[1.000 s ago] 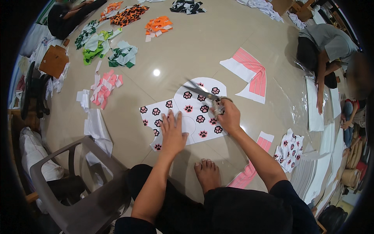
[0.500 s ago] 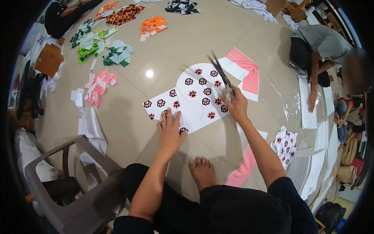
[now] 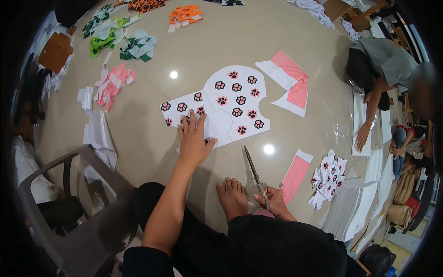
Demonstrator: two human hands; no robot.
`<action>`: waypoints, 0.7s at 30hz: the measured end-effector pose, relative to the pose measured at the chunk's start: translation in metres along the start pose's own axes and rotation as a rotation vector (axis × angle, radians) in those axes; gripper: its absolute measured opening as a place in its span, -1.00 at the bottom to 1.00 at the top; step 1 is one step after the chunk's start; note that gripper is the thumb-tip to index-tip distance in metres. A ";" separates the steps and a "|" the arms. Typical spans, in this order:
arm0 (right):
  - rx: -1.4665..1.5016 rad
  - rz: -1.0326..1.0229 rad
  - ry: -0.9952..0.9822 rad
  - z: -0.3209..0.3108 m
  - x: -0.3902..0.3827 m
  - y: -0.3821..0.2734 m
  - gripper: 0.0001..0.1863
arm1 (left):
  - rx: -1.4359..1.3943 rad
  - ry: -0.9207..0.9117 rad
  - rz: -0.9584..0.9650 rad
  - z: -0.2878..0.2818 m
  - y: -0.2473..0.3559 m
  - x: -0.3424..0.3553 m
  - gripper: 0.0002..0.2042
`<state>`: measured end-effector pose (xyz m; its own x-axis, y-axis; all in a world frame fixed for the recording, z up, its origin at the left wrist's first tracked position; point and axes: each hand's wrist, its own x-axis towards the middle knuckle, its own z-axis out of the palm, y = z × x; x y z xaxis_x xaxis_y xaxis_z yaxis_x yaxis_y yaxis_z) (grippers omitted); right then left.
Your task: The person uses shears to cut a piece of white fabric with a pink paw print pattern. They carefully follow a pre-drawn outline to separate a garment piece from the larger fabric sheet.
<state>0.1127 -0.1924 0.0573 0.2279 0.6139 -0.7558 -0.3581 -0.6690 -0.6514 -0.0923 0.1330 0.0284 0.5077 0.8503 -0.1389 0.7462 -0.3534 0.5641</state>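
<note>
The left hand (image 3: 194, 141) lay flat, fingers spread, pressing down the near edge of the paw-print fabric (image 3: 230, 104) on the floor (image 3: 138, 134); its grip was open and held nothing. The fabric, white with pink and black paws, spread away from that hand, up and to the right. The right hand (image 3: 272, 201) was drawn back near the person's knee, its grip closed round the handles of the scissors (image 3: 254, 168). The blades pointed up from that grip toward the fabric, their tip just short of its near edge and not touching it. Whether the blades were parted could not be told. A bare foot (image 3: 233, 196) rested just left of the right hand. A pink striped strip (image 3: 295, 175) lay just right of the scissors, and a pile of paw-print scraps (image 3: 330, 177) farther right. A grey chair (image 3: 78, 217) stood well to the left of the left hand. Another person (image 3: 380, 69) crouched far off beyond the right hand.
</note>
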 end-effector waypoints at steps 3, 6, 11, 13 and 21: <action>-0.108 -0.005 -0.038 -0.003 0.003 -0.007 -0.66 | 0.029 -0.021 -0.012 0.004 -0.001 0.001 -0.05; -0.164 0.023 -0.073 -0.004 0.015 -0.015 -0.65 | 0.054 -0.037 -0.034 0.005 0.003 0.001 -0.03; -0.162 0.019 -0.115 0.004 0.041 -0.024 -0.72 | 0.063 -0.038 -0.034 0.006 -0.003 0.003 0.01; -0.146 0.018 -0.134 0.009 0.043 -0.030 -0.73 | 0.068 -0.036 -0.042 0.006 -0.003 0.001 0.02; -0.159 0.010 -0.125 0.016 0.048 -0.042 -0.68 | 0.087 -0.025 -0.085 0.006 0.000 0.003 0.09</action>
<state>0.1238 -0.1280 0.0492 0.1076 0.6472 -0.7547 -0.2099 -0.7272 -0.6536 -0.0885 0.1338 0.0231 0.4511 0.8689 -0.2037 0.8207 -0.3142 0.4773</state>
